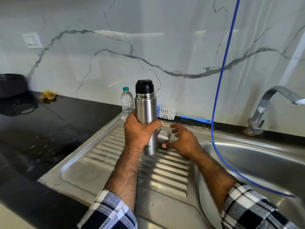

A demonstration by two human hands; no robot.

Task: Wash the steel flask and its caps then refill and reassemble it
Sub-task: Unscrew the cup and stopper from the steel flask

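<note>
The upright cylindrical steel flask point(146, 113) is gripped by the left hand point(138, 131) (black stopper on top), while the small steel cap point(163, 136) just right is neared by the open-fingered right hand point(183, 139).

Left hand point(138, 131) grips the upright steel flask point(146, 111) — right hand point(183, 140) spread beside it.

Home kitchen, steel sink point(247, 156) with ribbed drainboard point(165, 172), tap point(270, 104), marble backsplash point(148, 38), black countertop point(49, 129)
</note>
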